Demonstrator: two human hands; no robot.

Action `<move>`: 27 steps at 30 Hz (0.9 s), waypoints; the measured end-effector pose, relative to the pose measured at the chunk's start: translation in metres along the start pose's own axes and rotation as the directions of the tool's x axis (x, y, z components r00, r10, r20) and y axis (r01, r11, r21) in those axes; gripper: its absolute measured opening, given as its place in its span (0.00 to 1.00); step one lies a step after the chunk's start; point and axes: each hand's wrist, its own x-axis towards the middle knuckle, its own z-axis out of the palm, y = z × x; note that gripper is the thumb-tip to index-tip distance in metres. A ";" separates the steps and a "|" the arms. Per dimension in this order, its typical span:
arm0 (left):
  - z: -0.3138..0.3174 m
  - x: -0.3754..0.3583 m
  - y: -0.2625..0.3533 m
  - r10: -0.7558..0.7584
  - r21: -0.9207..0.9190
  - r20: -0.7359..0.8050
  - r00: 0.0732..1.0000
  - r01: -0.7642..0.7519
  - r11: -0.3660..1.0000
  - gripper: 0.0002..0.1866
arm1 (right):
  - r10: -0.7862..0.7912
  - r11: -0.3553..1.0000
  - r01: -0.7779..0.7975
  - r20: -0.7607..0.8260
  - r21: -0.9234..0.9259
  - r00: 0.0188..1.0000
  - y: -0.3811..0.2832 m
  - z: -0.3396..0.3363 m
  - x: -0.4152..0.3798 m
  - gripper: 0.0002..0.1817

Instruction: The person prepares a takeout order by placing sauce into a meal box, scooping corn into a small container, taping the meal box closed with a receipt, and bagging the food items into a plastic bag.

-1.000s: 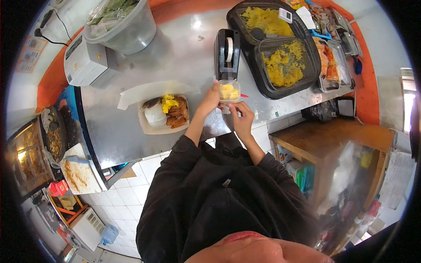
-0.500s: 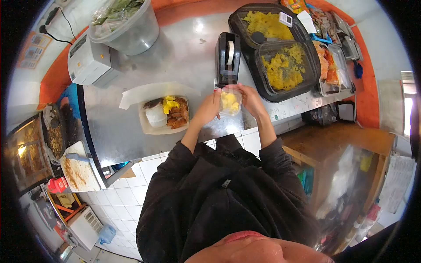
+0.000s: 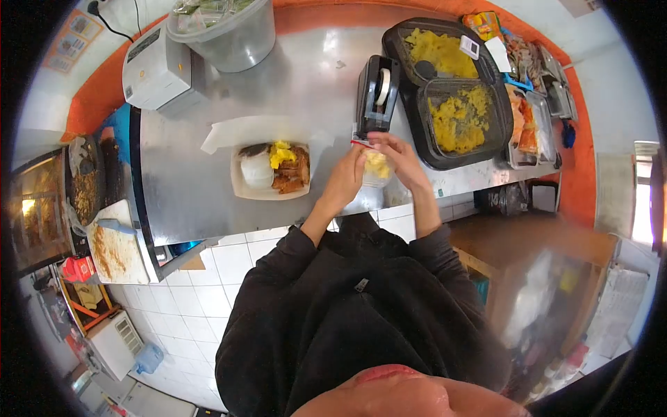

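A small clear cup with yellow food (image 3: 376, 169) is between my two hands at the table's front edge. My left hand (image 3: 345, 175) has its fingers closed on the cup's left side. Over the cup's upper right side bends my right hand (image 3: 405, 161), its fingertips at the rim near a red-edged strip. Just beyond them stands a black tape dispenser (image 3: 378, 90) with a white roll. To the left, an open paper box (image 3: 272, 190) holds white rice, yellow food and browned pieces.
Right of the dispenser lies a black tray (image 3: 411, 104) with yellow food under clear lids. A clear tub (image 3: 240, 42) and a white box-shaped device (image 3: 158, 69) stand at the back left. A cutting board (image 3: 121, 254) is at the far left.
The view has shifted, so the table things appear farther right. My right hand has moved over the cup's top, its fingers now bent across the rim.
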 end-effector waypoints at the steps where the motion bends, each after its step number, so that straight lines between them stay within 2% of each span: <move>1: -0.010 0.001 0.009 0.083 0.031 0.025 0.996 -0.084 0.996 0.18 | 0.123 0.987 -0.128 0.054 0.097 0.991 -0.019 0.008 -0.006 0.14; 2: -0.018 0.001 0.013 0.165 0.060 0.051 0.985 -0.168 0.984 0.15 | 0.238 0.949 -0.257 0.120 0.184 0.964 -0.028 0.014 -0.013 0.15; 3: -0.025 -0.005 0.011 0.150 0.098 0.098 0.984 -0.160 0.982 0.16 | 0.236 0.949 -0.256 0.125 0.182 0.964 -0.021 0.014 -0.012 0.15; 4: -0.035 -0.013 0.013 0.148 0.101 0.087 0.985 -0.157 0.982 0.16 | 0.074 0.989 -0.073 -0.002 -0.128 0.997 -0.010 0.012 -0.009 0.13; 5: -0.047 -0.024 0.017 0.190 0.126 -0.021 0.982 -0.186 0.974 0.16 | -0.125 0.895 0.083 -0.068 -0.439 0.990 -0.001 0.010 -0.007 0.12; 6: -0.063 -0.036 0.021 0.226 0.157 -0.122 0.966 -0.207 0.966 0.15 | -0.118 0.897 0.082 -0.056 -0.434 0.991 0.002 0.013 -0.008 0.12; 8: -0.112 -0.058 0.019 0.172 0.153 -0.347 0.922 -0.125 0.980 0.20 | -0.245 0.866 0.094 -0.252 -0.492 0.936 0.007 0.020 -0.004 0.09; 9: -0.136 -0.067 0.008 0.068 0.162 -0.452 0.890 0.007 0.987 0.23 | -0.222 0.931 0.128 -0.251 -0.342 0.942 0.012 0.025 -0.002 0.08; 12: -0.219 -0.099 -0.071 -0.271 0.109 -0.612 0.743 0.419 0.901 0.27 | -0.256 0.909 0.162 -0.207 -0.385 0.944 0.005 0.059 -0.003 0.08; 13: -0.233 -0.105 -0.108 -0.269 0.114 -0.629 0.729 0.430 0.896 0.27 | -0.236 0.934 0.170 -0.185 -0.314 0.954 0.013 0.068 0.001 0.09; 15: -0.258 -0.112 -0.166 -0.375 0.322 -0.684 0.626 0.720 0.615 0.26 | -0.252 0.931 0.197 -0.149 -0.308 0.956 0.023 0.082 0.007 0.09; 16: -0.265 -0.107 -0.153 -0.374 0.320 -0.694 0.616 0.728 0.606 0.26 | -0.269 0.924 0.216 -0.137 -0.314 0.953 0.025 0.089 0.009 0.09; 18: -0.262 -0.094 -0.122 -0.201 0.416 -0.735 0.648 0.665 0.621 0.22 | -0.256 0.924 0.192 -0.162 -0.331 0.953 0.021 0.092 0.010 0.09; 19: -0.266 -0.089 -0.112 -0.210 0.406 -0.740 0.639 0.673 0.618 0.22 | -0.330 0.888 0.217 -0.233 -0.404 0.915 0.018 0.090 0.009 0.09; 20: -0.271 -0.082 -0.104 -0.067 0.478 -0.748 0.660 0.606 0.636 0.21 | -0.411 0.845 0.239 -0.295 -0.478 0.863 0.014 0.088 0.011 0.09; 21: -0.277 -0.070 -0.094 0.082 0.552 -0.741 0.667 0.535 0.639 0.20 | -0.413 0.842 0.243 -0.287 -0.481 0.864 0.010 0.085 0.015 0.09; 23: -0.287 -0.030 -0.070 0.238 0.469 -0.640 0.730 0.126 0.874 0.19 | -0.503 0.828 0.300 -0.390 -0.474 0.771 0.002 0.083 0.019 0.08; 25: -0.290 0.012 -0.043 0.131 0.089 -0.341 0.931 -0.107 0.990 0.19 | -0.532 0.823 0.356 -0.384 -0.442 0.755 -0.012 0.096 0.025 0.09; 26: -0.293 0.032 -0.049 -0.019 -0.089 0.012 1.000 0.020 0.996 0.19 | -0.559 0.818 0.410 -0.387 -0.404 0.734 -0.018 0.103 0.025 0.09; 27: -0.292 0.044 -0.053 -0.106 -0.209 0.382 0.918 0.197 0.958 0.19 | -0.545 0.826 0.405 -0.369 -0.393 0.753 -0.020 0.107 0.024 0.09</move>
